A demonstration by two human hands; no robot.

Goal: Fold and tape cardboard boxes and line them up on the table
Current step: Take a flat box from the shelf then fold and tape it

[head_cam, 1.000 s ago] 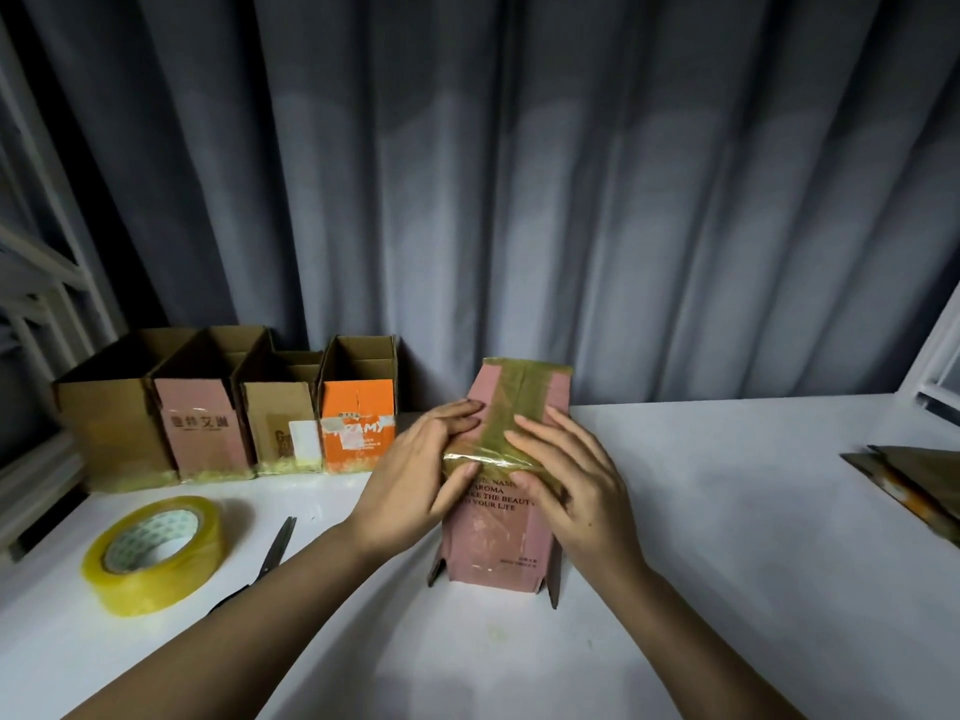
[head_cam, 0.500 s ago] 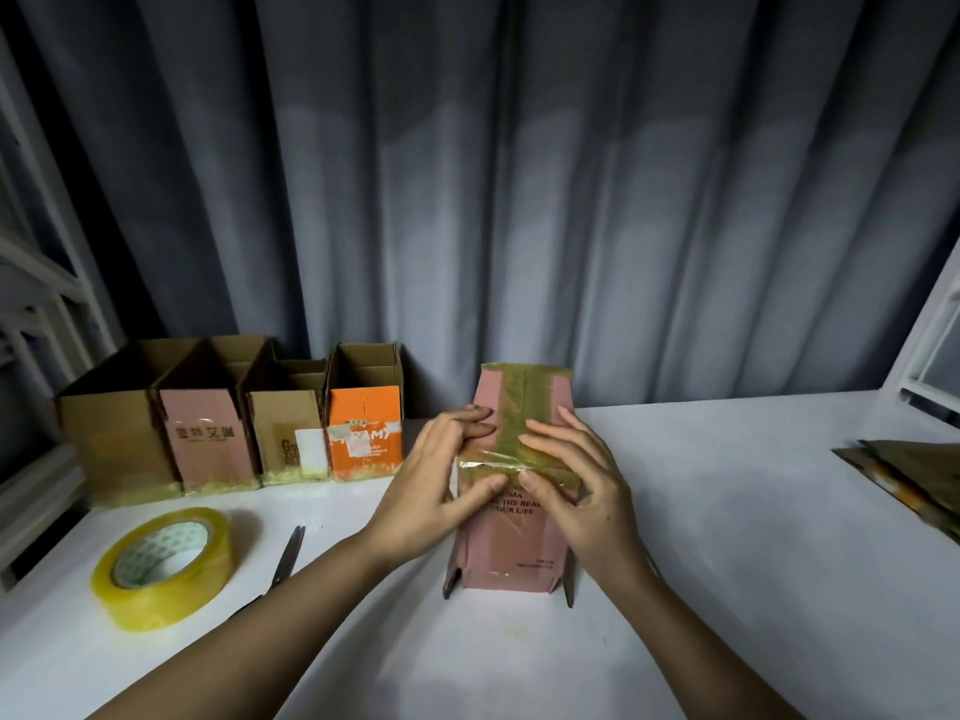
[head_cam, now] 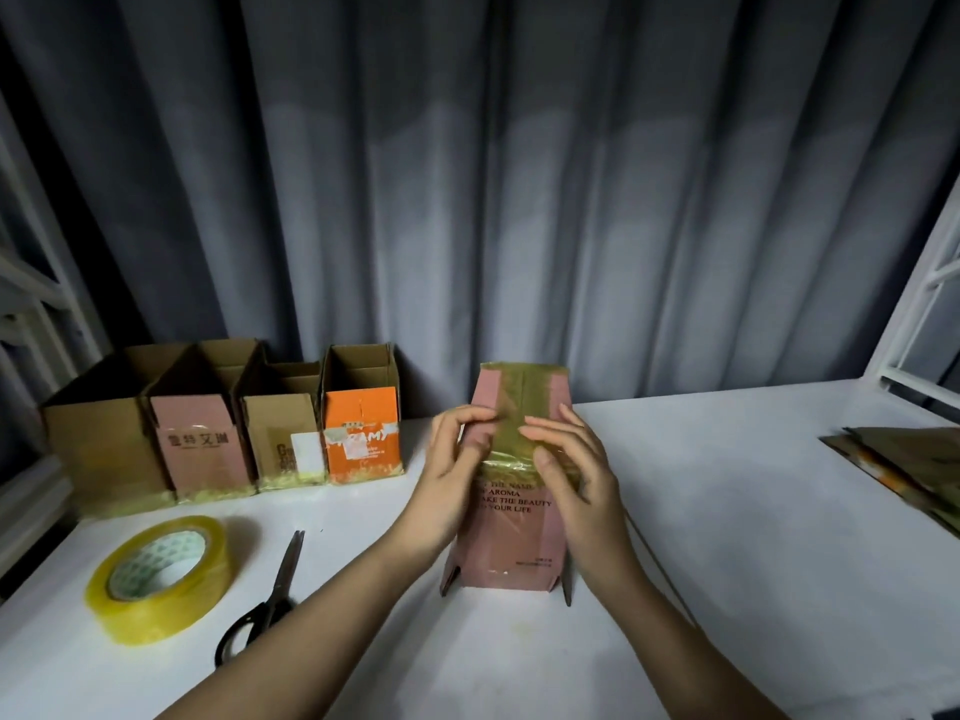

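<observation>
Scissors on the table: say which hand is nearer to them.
Left. The left hand is on the pink box's left side, the side where the scissors lie, apart from them. The right hand presses the tape on the box's far side.

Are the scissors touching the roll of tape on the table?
Apart. The head view shows bare white table between the scissors and the tape roll.

Left hand [head_cam: 451, 485] and right hand [head_cam: 582, 480] bare, forearms unsleeved.
</observation>
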